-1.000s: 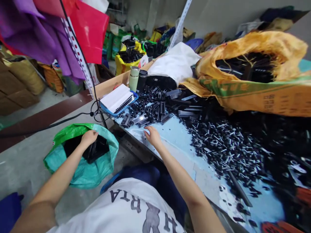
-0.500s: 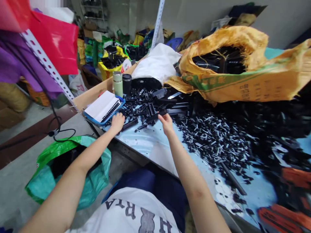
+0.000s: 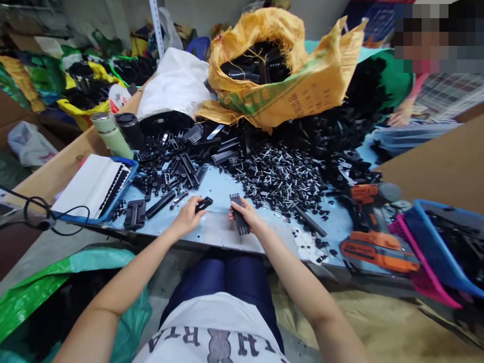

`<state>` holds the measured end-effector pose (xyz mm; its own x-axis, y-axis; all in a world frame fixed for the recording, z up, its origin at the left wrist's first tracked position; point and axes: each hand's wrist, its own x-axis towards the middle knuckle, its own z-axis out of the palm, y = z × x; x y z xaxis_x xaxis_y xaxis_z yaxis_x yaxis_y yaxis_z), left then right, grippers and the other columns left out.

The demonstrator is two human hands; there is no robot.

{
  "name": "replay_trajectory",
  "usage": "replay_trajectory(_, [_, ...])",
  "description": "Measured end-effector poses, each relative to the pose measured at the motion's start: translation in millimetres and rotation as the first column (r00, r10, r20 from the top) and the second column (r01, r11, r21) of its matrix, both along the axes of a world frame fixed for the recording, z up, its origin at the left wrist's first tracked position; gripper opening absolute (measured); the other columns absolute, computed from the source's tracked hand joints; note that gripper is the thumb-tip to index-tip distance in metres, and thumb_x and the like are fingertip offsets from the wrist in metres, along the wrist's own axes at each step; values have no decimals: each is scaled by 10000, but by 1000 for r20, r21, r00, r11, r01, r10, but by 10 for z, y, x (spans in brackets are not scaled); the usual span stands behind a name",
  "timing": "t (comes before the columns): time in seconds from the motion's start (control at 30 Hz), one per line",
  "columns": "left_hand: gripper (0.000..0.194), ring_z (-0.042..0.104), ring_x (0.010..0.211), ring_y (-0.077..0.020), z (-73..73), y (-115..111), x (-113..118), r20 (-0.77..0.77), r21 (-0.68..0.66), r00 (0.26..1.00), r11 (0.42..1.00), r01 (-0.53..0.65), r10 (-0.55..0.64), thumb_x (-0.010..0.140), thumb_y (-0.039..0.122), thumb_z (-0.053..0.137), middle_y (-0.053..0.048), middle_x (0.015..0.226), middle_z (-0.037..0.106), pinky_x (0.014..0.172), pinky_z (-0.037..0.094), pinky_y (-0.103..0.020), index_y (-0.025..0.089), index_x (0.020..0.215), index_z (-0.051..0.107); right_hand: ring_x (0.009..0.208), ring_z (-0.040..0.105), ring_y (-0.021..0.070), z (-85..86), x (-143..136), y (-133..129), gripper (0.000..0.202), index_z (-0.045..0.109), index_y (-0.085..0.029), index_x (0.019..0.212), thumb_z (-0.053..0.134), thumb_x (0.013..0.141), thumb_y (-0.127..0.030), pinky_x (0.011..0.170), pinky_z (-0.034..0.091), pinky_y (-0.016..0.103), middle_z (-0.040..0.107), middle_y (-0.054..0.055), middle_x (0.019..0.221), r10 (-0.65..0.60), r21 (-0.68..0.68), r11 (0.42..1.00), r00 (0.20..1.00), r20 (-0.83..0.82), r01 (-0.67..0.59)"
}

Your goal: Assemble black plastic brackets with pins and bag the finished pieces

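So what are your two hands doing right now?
Left hand: closed on a small black part.
Right hand: closed on a flat black piece with prongs.

The drill (image 3: 380, 249) is orange and black, the thermos (image 3: 113, 136) pale green, the tabletop (image 3: 219, 184) light blue.

Left hand (image 3: 191, 216) holding small black part (image 3: 204, 204), right hand (image 3: 244, 214) gripping slotted black piece (image 3: 240, 218)

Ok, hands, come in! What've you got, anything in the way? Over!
Left hand: gripping short black part. Right hand: gripping flat black piece. Pile of small parts beyond both.
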<state>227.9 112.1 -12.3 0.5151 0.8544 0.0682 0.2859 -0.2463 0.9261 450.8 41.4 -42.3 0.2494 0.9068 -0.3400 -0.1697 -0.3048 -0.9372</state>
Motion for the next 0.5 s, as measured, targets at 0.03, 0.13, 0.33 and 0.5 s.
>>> replay_trajectory(0.03, [262,565,1006,-227,-26,-111,115,77,-99,997,995,-21,28,718,200,671,-56,982,615,943,396,-305,225,971,609,715,627,181,-23,-5,-66,554,468,-259,1113,532,724,-650,706,548,355,633,25,845,-59,36,998,998,-8,60])
replay_trajectory(0.13, [250,593,910,-214,-116,-324,328,181,-310,977,949,-49,110,719,214,677,-22,800,628,896,420,-283,243,965,645,872,620,190,-101,76,-327,591,399,-279,1245,412,789,-655,804,528,382,609,29,915,-237,187,952,970,-45,241])
replay_trajectory(0.33, [267,591,734,-162,-335,-446,412,193,-371,975,928,-34,113,737,269,665,-25,833,639,744,472,-239,246,1002,675,1030,560,250,-274,561,-1179,492,537,-279,1136,655,709,-492,972,397,479,599,66,1027,-359,291,927,781,511,236])
replay_trajectory(0.5, [305,519,552,-121,-341,-611,571,184,-419,979,908,-7,93,759,321,650,-20,752,609,639,472,-244,235,1051,672,1218,433,302,-205,549,-1247,459,603,-268,1144,653,740,-479,1109,134,541,562,92,1220,58,85,963,504,862,-256])
